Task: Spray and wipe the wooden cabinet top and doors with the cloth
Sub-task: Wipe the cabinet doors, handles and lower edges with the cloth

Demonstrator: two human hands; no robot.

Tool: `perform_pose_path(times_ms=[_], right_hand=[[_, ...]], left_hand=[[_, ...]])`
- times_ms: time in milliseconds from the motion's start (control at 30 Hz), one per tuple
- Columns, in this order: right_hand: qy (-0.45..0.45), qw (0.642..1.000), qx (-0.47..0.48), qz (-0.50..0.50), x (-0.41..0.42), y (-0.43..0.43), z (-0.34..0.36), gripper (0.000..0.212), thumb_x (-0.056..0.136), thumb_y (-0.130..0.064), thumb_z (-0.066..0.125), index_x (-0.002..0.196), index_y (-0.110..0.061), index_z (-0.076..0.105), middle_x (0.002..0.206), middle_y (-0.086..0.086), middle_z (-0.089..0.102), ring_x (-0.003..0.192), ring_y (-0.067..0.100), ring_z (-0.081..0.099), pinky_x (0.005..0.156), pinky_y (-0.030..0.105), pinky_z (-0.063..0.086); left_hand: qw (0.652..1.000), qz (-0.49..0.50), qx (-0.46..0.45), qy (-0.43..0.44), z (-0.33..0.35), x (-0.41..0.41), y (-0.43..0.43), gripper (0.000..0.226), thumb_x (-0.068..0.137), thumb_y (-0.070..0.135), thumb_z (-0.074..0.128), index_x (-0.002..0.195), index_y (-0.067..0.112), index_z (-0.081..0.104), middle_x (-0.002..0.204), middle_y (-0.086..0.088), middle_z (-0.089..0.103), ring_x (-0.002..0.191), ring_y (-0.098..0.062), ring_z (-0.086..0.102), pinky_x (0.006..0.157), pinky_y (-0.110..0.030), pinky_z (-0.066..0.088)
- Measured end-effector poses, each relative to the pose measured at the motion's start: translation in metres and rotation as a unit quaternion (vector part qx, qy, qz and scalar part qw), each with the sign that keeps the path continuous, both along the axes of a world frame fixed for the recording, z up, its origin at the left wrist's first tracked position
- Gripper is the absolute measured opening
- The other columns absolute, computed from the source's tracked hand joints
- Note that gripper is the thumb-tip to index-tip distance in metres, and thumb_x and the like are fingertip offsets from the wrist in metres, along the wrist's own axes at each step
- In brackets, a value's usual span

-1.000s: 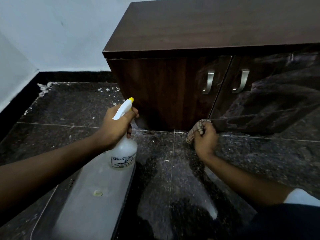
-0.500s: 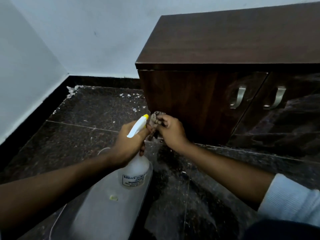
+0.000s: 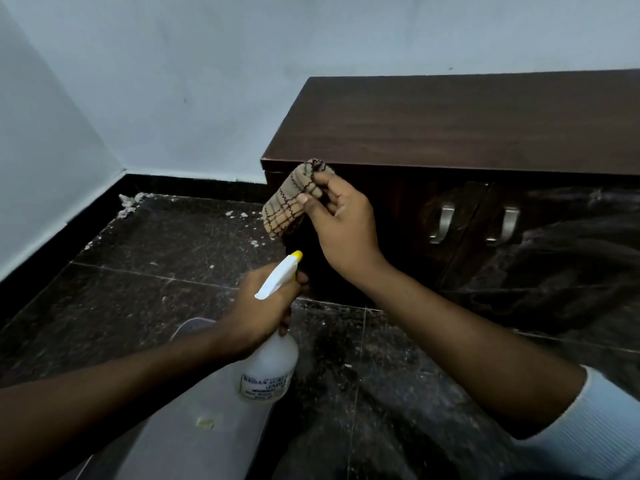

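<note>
The dark wooden cabinet (image 3: 467, 123) stands against the wall at the right, its two doors bearing metal handles (image 3: 441, 223). My right hand (image 3: 341, 226) pinches a tan checked cloth (image 3: 289, 202) at the cabinet's front left corner, just under the top's edge. My left hand (image 3: 258, 310) grips the neck of a white spray bottle (image 3: 272, 365) with a yellow nozzle tip, held low in front of the left door, nozzle aimed toward the cabinet.
Dark speckled stone floor (image 3: 166, 258) with white debris (image 3: 128, 202) scattered near the black skirting in the left corner. A pale grey flat object (image 3: 187, 431) lies under the bottle. White walls (image 3: 173, 81) meet at the left.
My right hand has lifted the cloth from the foot of the cabinet's left door up to its top left corner. My view has shifted left and up. The bottle hand stayed roughly in place.
</note>
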State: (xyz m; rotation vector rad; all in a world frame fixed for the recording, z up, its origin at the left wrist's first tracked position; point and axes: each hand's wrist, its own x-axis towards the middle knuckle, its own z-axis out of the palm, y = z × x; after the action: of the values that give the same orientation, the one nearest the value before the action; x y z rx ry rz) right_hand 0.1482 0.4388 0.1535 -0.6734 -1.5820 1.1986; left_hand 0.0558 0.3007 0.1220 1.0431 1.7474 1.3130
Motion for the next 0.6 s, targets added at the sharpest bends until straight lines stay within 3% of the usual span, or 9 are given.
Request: perform_pose_path(times_ms=[100, 167, 233, 300, 400, 467, 533, 600], right_hand=[[0.060, 0.996, -0.035, -0.063, 0.042, -0.014, 0.006, 0.026, 0.096, -0.008, 0.064, 0.121, -0.005, 0.067, 0.112, 0.006, 0.073, 0.106, 0.015, 0.070, 0.094, 0.037, 0.057], [0.136, 0.984, -0.052, -0.101, 0.085, -0.021, 0.017, 0.021, 0.096, 0.000, 0.061, 0.115, -0.005, 0.066, 0.107, 0.005, 0.072, 0.099, 0.014, 0.067, 0.089, 0.029, 0.054], [0.228, 0.959, -0.077, -0.146, 0.137, -0.024, 0.034, 0.021, 0.092, 0.000, 0.060, 0.106, -0.015, 0.066, 0.100, 0.000, 0.072, 0.094, 0.013, 0.065, 0.086, 0.029, 0.053], [0.311, 0.926, -0.105, -0.188, 0.193, -0.028, 0.044, 0.020, 0.090, -0.005, 0.057, 0.100, -0.020, 0.065, 0.097, -0.002, 0.071, 0.091, 0.013, 0.065, 0.084, 0.032, 0.054], [0.388, 0.883, -0.187, -0.185, 0.262, -0.040, 0.037, 0.015, 0.098, -0.016, 0.054, 0.104, -0.027, 0.062, 0.091, -0.009, 0.071, 0.084, 0.008, 0.069, 0.080, 0.032, 0.060], [0.383, 0.859, -0.286, -0.184, 0.285, -0.049, 0.022, 0.014, 0.097, -0.023, 0.056, 0.108, -0.026, 0.064, 0.087, -0.009, 0.071, 0.075, 0.004, 0.069, 0.077, 0.032, 0.063], [0.350, 0.843, -0.368, -0.175, 0.291, -0.063, 0.003, 0.020, 0.091, -0.021, 0.061, 0.111, -0.020, 0.064, 0.100, 0.001, 0.067, 0.074, 0.007, 0.067, 0.079, 0.032, 0.062], [0.315, 0.827, -0.440, -0.155, 0.282, -0.077, -0.021, 0.054, 0.071, -0.020, 0.083, 0.122, -0.017, 0.066, 0.103, 0.011, 0.067, 0.071, 0.015, 0.070, 0.066, 0.034, 0.064]], left_hand=[[0.999, -0.026, 0.021, -0.001, 0.002, 0.008, 0.006, 0.015, 0.087, 0.028, 0.066, 0.090, 0.015, 0.073, 0.090, -0.047, 0.062, 0.042, -0.029, 0.049, 0.045, -0.036, 0.043], [0.998, -0.058, 0.040, -0.001, 0.005, 0.020, 0.014, 0.017, 0.084, 0.037, 0.069, 0.088, 0.021, 0.074, 0.083, -0.043, 0.063, 0.042, -0.029, 0.047, 0.045, -0.036, 0.043], [0.993, -0.104, 0.053, 0.008, 0.009, 0.035, 0.024, 0.012, 0.086, 0.033, 0.068, 0.087, 0.024, 0.074, 0.069, -0.029, 0.063, 0.042, -0.027, 0.048, 0.046, -0.037, 0.042], [0.983, -0.169, 0.057, 0.032, 0.009, 0.055, 0.037, 0.011, 0.092, 0.029, 0.065, 0.090, 0.023, 0.074, 0.068, -0.020, 0.064, 0.044, -0.021, 0.051, 0.046, -0.037, 0.043], [0.966, -0.230, 0.091, 0.070, 0.013, 0.086, 0.058, 0.010, 0.095, 0.021, 0.062, 0.094, 0.015, 0.070, 0.062, 0.000, 0.058, 0.049, -0.008, 0.051, 0.050, -0.031, 0.042], [0.964, -0.226, 0.113, 0.083, 0.018, 0.101, 0.071, 0.009, 0.094, 0.018, 0.061, 0.093, 0.011, 0.067, 0.062, -0.002, 0.055, 0.051, -0.011, 0.050, 0.051, -0.033, 0.042], [0.966, -0.211, 0.125, 0.086, 0.019, 0.110, 0.080, 0.007, 0.095, 0.016, 0.060, 0.092, 0.011, 0.064, 0.062, -0.007, 0.054, 0.051, -0.017, 0.051, 0.050, -0.037, 0.043], [0.967, -0.203, 0.127, 0.084, 0.017, 0.115, 0.082, 0.005, 0.094, 0.014, 0.059, 0.091, 0.012, 0.063, 0.060, -0.001, 0.053, 0.049, -0.018, 0.050, 0.049, -0.039, 0.044]])
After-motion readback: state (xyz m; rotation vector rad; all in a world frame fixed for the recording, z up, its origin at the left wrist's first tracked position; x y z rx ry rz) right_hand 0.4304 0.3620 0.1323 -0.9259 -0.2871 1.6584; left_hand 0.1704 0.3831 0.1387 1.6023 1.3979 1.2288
